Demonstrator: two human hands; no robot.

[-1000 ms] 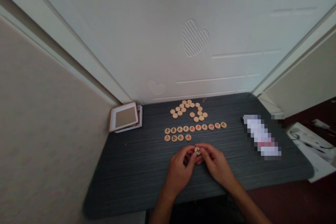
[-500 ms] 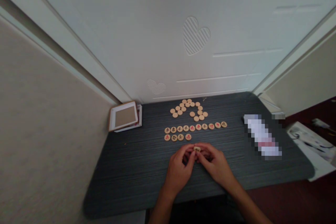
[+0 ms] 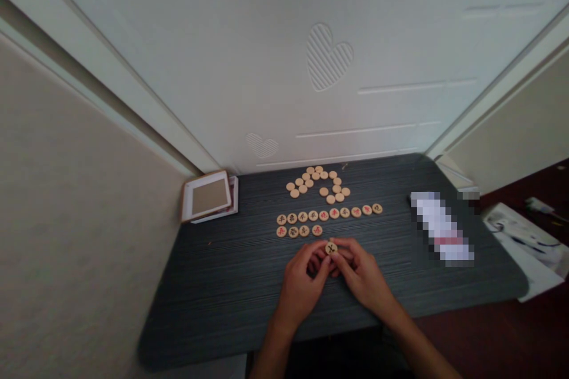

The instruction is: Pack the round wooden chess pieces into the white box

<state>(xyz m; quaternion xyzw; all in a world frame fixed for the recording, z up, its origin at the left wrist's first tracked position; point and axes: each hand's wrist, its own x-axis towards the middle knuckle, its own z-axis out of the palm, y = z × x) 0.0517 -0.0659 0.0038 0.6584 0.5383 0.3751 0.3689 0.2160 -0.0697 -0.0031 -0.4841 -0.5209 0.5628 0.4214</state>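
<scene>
Between my fingertips is a round wooden Chinese chess piece (image 3: 331, 248), its dark character turned up toward me. My left hand (image 3: 306, 275) grips it from the left, and my right hand (image 3: 360, 269) closes on it from the right. Both hands are near the front of the table, and their curled lower fingers are partly hidden. Just beyond them lies a short row of face-up pieces, including a red-marked chess piece (image 3: 317, 230). Behind it runs a longer row with red and black characters, ending at a black-marked piece (image 3: 377, 208).
Farther back, blank-side-up chess pieces (image 3: 309, 183) form a loose curve on the dark table (image 3: 231, 284). A shallow box or frame (image 3: 207, 196) rests on another at the back left. A pixelated item (image 3: 442, 228) lies at the right. A white door panel (image 3: 284, 59) stands behind the table.
The held chess piece has tilted up, so its face and dark character show more fully. Both hands stay around it. The rows look unchanged, and the view has shifted slightly.
</scene>
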